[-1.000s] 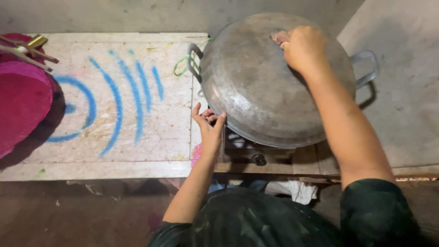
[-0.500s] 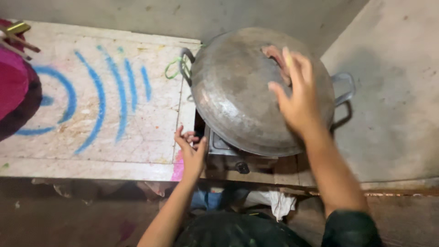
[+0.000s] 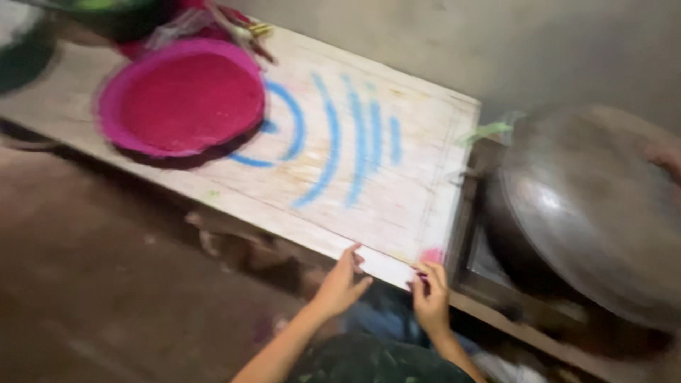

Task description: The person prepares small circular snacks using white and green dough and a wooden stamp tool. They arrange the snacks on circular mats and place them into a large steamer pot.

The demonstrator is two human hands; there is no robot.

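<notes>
A white board [image 3: 397, 206] painted with blue arcs lies across a low bench. My left hand [image 3: 344, 280] rests on its near edge with fingers spread. My right hand [image 3: 429, 294] pinches the same edge at the corner, just below a pink smear [image 3: 431, 255]. To the right, a large grey metal pan [image 3: 589, 213] sits tilted on a stove frame; neither hand touches it. The picture is blurred by motion.
A round pink tray [image 3: 181, 96] sits on the board's far left end, with dark bowls and sticks [image 3: 241, 28] behind it. A grey wall runs along the back. Dark floor [image 3: 106, 284] lies below the bench. A pinkish blur [image 3: 668, 157] shows at the pan's right edge.
The view has swung left. My right hand came off the pan and went down to the board's corner. My left hand slid left along the board's edge.
</notes>
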